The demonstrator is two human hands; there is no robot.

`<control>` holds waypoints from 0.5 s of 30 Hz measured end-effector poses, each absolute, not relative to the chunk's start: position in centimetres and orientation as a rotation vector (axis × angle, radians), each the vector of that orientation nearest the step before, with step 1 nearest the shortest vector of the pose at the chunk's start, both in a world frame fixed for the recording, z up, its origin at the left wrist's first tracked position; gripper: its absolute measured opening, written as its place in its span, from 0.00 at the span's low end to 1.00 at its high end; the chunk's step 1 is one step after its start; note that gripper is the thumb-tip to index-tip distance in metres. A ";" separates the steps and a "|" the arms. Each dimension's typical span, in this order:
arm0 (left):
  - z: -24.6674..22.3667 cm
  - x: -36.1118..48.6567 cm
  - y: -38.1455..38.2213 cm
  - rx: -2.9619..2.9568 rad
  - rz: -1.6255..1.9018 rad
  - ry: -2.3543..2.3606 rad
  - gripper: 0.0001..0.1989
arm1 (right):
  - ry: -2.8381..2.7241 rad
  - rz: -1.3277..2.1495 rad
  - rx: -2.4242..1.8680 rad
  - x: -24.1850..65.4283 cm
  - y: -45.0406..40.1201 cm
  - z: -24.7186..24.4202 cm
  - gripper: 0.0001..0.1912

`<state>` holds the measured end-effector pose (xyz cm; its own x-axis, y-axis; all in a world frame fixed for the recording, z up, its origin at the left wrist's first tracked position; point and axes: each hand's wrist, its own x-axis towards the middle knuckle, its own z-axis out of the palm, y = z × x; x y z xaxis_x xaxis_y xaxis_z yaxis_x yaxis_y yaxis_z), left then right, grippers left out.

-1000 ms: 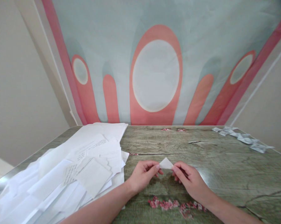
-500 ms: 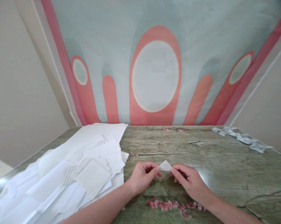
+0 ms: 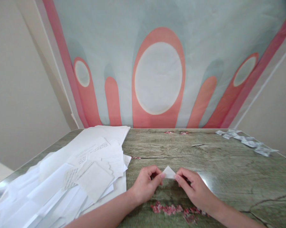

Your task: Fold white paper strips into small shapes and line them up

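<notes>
A small folded piece of white paper (image 3: pixel 169 172), shaped like a triangle with its point away from me, is held just above the table. My left hand (image 3: pixel 149 183) pinches its left corner between thumb and forefinger. At the right corner, my right hand (image 3: pixel 189 185) grips it the same way. The lower fingers of both hands are curled and partly hidden. Left of my left hand lies a heap of loose white paper sheets (image 3: pixel 95 180), some with printed text.
Several small folded paper pieces (image 3: pixel 251 143) lie along the table's far right edge. The wood-patterned table (image 3: pixel 228 164) has printed pink blossoms. Behind its far edge stands a grey-green wall covering (image 3: pixel 124 47) with coral arches and white ovals.
The paper triangle and both hands have shifted slightly toward me. Both hands keep their pinch on its corners, and the triangle's face shows a little more fully.
</notes>
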<state>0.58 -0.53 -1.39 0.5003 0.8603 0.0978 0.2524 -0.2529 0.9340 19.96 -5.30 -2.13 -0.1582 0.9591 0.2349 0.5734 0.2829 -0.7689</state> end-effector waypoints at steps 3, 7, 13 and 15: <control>-1.7 0.7 -0.6 1.730 0.807 0.924 0.16 | -1.784 0.722 -1.379 19.9 -5.3 -2.4 0.17; -2.0 0.9 -0.4 1.675 0.814 0.962 0.18 | -1.660 0.850 -1.395 20.0 -4.8 -3.0 0.18; -1.9 1.0 -0.3 1.625 0.804 1.025 0.18 | -1.546 0.923 -1.394 20.5 -4.0 -3.3 0.18; -1.9 0.8 -0.3 1.633 0.801 1.015 0.18 | -1.547 0.933 -1.388 20.5 -4.0 -3.2 0.19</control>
